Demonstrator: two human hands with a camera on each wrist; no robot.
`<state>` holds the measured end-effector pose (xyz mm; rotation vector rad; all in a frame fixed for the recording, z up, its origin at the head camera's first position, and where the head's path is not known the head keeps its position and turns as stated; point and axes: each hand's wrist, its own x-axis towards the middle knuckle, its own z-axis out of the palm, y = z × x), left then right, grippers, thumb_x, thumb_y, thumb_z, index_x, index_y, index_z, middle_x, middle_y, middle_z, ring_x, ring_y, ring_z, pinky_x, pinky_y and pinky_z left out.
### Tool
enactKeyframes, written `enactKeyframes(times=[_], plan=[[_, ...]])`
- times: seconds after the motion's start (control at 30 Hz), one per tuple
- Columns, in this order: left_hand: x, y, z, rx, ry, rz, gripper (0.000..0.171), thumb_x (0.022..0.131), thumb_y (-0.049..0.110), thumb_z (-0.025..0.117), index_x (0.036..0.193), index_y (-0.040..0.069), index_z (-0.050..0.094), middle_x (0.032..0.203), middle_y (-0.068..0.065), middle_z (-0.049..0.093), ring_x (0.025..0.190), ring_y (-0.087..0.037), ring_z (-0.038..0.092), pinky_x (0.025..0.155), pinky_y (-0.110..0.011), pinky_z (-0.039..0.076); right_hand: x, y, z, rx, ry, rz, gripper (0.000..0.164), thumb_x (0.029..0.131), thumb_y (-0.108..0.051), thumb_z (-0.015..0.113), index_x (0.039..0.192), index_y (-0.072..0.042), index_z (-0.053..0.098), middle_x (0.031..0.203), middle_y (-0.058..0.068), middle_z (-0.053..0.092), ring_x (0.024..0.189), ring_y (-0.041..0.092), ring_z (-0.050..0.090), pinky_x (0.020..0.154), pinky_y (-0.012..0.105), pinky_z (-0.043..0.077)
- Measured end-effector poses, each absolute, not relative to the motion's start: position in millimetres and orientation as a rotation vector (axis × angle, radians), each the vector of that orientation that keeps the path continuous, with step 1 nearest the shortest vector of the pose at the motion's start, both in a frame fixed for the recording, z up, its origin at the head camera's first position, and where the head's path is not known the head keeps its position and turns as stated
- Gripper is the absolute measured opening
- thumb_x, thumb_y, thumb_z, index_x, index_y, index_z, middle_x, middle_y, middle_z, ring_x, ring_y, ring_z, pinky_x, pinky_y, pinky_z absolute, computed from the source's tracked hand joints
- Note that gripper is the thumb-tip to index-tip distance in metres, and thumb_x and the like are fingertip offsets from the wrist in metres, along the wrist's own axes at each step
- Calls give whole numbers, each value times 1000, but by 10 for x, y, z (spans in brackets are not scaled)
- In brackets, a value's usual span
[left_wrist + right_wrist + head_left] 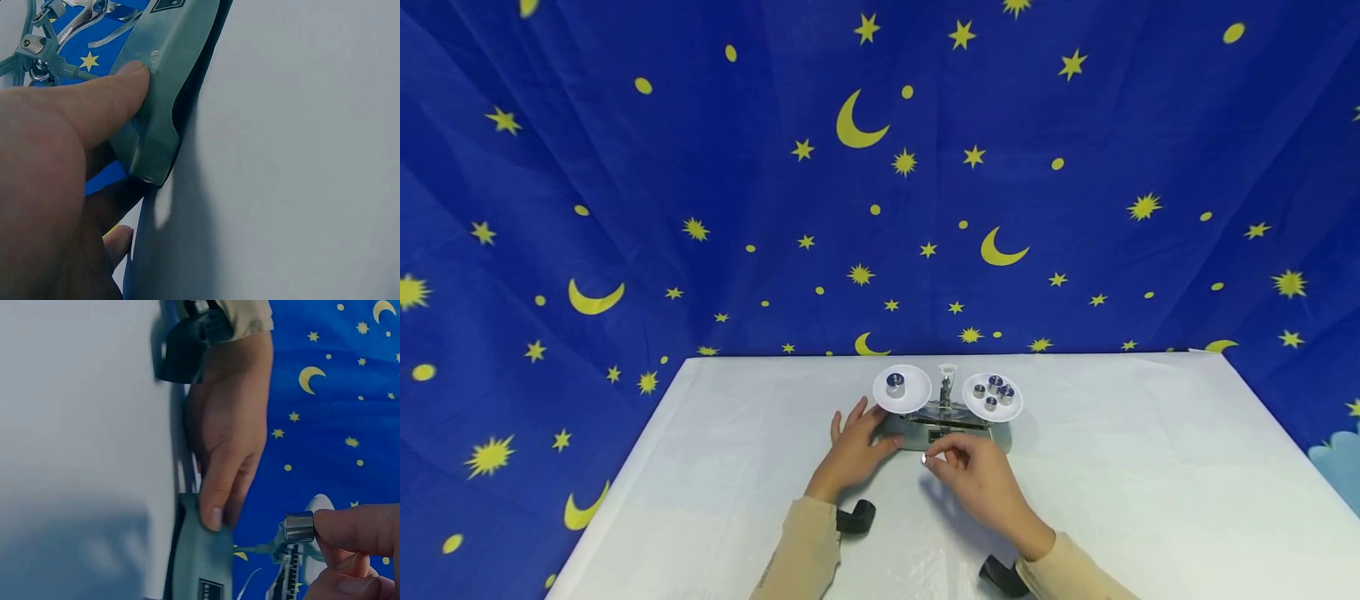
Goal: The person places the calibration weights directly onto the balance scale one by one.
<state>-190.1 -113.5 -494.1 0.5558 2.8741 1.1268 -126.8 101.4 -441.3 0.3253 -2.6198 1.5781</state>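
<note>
A green-grey balance scale (998, 437) stands on the table with two white pans. My left hand (850, 452) holds the left end of its base, the thumb (128, 84) lying on the front face and the other fingers behind, partly hidden. In front of the base, my right hand (983, 482) pinches a small shiny metal weight (299, 527) between thumb and fingertip, raised off the table. One larger cylindrical weight (895, 383) sits on the left pan (917, 397). Several smaller weights (995, 384) stand on the right pan (972, 406).
The white-covered table (1150, 475) spreads out on both sides of the scale. Behind it hangs a blue cloth (775, 100) with yellow moons and stars. Black wrist-worn devices (856, 518) stick out below both hands.
</note>
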Motion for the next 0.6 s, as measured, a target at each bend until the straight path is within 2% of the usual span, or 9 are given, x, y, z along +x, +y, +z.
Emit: enactKeyframes(times=[0.6], plan=[[-1900,-1132,-4950,556,2881,1115,62,96,39,64,147,6,51,149,-12,52,148,-43,26,113,-72,1,-1327,948,-4243,301,-2523,1608,12,81,-3,79,82,-14,76,63,-8,49,57,6,44,52,19,36]])
